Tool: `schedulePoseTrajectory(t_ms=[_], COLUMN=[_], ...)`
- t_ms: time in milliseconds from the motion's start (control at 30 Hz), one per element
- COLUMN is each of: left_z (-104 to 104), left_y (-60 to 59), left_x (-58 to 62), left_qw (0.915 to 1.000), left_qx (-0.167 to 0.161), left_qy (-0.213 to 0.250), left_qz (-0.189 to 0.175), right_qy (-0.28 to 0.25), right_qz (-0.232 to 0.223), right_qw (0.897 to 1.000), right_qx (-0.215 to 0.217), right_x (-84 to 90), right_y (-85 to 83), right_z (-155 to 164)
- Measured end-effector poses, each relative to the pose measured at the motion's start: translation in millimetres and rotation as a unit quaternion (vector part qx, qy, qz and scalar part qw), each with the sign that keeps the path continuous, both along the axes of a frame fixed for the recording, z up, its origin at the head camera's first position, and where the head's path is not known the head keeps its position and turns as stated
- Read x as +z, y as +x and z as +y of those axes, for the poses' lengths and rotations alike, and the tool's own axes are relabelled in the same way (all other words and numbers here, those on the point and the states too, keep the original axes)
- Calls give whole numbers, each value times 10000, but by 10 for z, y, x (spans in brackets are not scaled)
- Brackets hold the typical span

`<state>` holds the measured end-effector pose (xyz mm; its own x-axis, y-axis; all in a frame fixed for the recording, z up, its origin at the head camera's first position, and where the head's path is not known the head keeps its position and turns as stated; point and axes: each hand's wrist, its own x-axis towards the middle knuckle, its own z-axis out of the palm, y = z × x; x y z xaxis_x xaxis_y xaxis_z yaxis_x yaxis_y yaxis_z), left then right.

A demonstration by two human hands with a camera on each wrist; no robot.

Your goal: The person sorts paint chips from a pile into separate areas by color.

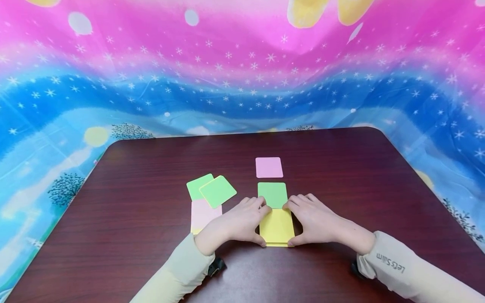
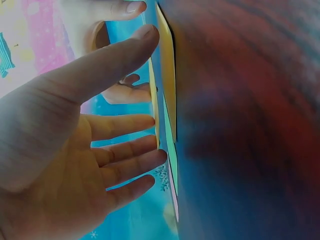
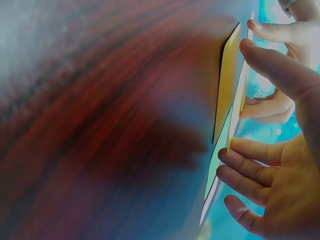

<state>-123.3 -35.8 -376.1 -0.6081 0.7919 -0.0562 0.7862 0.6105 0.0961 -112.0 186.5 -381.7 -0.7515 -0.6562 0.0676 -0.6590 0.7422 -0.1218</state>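
Note:
A yellow sheet (image 1: 277, 227) lies on the dark wooden table (image 1: 132, 235) between both hands. My left hand (image 1: 254, 221) touches its left side, thumb at the near edge and fingertips at the far edge. My right hand (image 1: 299, 222) mirrors this on the right side. The fingers of both are fairly straight. In the left wrist view the left hand (image 2: 100, 135) touches a yellow sheet (image 2: 167, 75) that shows two layers, the upper one raised a little. The right wrist view shows the same yellow sheet (image 3: 227, 85) beside the right hand (image 3: 270, 165).
A green card (image 1: 272, 195) lies just beyond the yellow sheet, and a pink card (image 1: 269, 167) beyond that. To the left, two overlapping green cards (image 1: 211, 190) sit above a pink card (image 1: 202, 212) stacked on a yellow one. A colourful cloth (image 1: 242, 63) hangs behind.

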Motion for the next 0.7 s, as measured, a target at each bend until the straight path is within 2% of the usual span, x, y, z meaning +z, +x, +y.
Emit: schedulePoseTrajectory(t_ms=[467,700], left_z=[21,56], left_y=[20,29], left_x=[-4,-11], left_qw=[9999,9995], left_qx=[-55,-38], left_qy=[-63,-280], left_qz=[86,155], right_qy=[7,13], right_qz=[-86,-102], right_qw=[10000,9999], right_qx=[-13,-15], right_x=[-51,-66], right_y=[21,25], right_z=[10,9])
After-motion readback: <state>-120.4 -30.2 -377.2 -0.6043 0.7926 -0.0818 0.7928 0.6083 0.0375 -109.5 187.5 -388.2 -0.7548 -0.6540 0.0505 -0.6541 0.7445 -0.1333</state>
